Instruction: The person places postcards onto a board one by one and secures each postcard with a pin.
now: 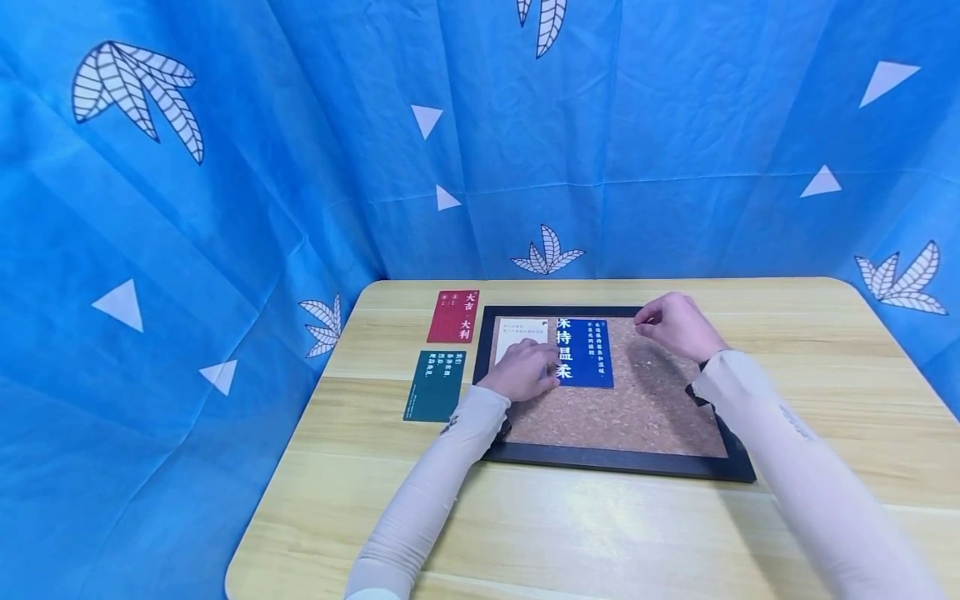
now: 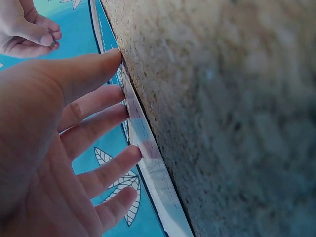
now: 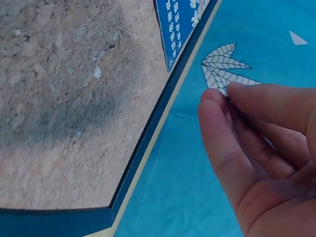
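Observation:
A cork board with a black frame lies on the table. On its upper left are a white card and a blue card with white characters, side by side. My left hand rests over both cards, its fingers spread and fairly straight in the left wrist view, with fingertips touching the card surface. Above the board's upper right, my right hand is raised clear of the cork. Its thumb and forefinger pinch a tiny dark object, almost wholly hidden between the fingertips, so its kind is unclear.
Left of the board, a red card lies above a dark green card on the wooden table. A blue curtain with leaf and triangle prints hangs behind and at the sides.

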A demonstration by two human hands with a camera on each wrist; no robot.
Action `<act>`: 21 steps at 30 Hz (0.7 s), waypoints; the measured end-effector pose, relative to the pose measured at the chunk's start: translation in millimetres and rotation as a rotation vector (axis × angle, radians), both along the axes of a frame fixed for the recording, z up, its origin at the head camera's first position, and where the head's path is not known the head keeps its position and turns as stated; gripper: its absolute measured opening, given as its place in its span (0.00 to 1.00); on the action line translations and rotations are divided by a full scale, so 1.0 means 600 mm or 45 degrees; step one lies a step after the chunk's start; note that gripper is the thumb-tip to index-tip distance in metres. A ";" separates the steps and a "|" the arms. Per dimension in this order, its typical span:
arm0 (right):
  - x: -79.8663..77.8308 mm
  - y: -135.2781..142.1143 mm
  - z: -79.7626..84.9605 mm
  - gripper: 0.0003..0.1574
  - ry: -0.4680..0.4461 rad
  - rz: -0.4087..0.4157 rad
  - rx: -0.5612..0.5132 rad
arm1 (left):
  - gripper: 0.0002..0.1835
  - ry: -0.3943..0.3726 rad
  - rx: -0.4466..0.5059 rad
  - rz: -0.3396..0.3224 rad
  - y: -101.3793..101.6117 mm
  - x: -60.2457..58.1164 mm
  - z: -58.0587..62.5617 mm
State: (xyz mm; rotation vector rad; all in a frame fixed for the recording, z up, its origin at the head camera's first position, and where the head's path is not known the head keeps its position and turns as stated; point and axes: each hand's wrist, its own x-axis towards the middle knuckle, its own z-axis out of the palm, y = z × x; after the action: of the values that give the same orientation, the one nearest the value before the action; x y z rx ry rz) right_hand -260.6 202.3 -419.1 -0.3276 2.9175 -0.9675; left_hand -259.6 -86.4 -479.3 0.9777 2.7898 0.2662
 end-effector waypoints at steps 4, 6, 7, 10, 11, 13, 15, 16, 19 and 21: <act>-0.007 -0.010 -0.003 0.09 0.006 0.005 0.014 | 0.20 -0.003 -0.007 0.002 0.001 0.001 0.003; -0.010 -0.014 -0.005 0.09 -0.007 0.006 0.020 | 0.20 -0.010 -0.005 0.004 0.001 0.001 0.003; -0.012 -0.015 -0.007 0.09 -0.006 0.010 0.022 | 0.20 -0.013 -0.005 0.005 0.001 0.001 0.003; -0.018 -0.018 -0.013 0.09 0.005 0.022 0.033 | 0.20 -0.014 -0.007 0.004 0.000 0.002 0.003; -0.020 -0.018 -0.015 0.09 0.012 0.027 0.037 | 0.19 -0.011 -0.008 0.002 0.000 0.002 0.002; -0.025 -0.019 -0.021 0.10 0.021 0.031 0.044 | 0.19 -0.007 -0.011 -0.001 0.000 0.002 0.003; -0.028 -0.020 -0.025 0.10 0.015 0.032 0.051 | 0.19 -0.002 -0.013 -0.005 0.000 0.002 0.003; -0.030 -0.022 -0.026 0.10 0.005 0.030 0.054 | 0.19 0.000 -0.014 -0.006 0.000 0.003 0.004; -0.034 -0.026 -0.029 0.10 -0.003 0.042 0.065 | 0.19 0.000 -0.017 -0.010 0.000 0.003 0.005; -0.036 -0.029 -0.029 0.10 0.001 0.052 0.070 | 0.19 -0.001 -0.019 -0.014 0.000 0.004 0.007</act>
State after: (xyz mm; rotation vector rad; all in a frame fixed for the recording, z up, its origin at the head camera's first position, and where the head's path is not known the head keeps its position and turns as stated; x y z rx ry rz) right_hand -282.5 185.0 -436.4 -0.3828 2.9196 -0.8802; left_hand -257.2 -86.3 -475.0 0.9886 2.7806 0.2443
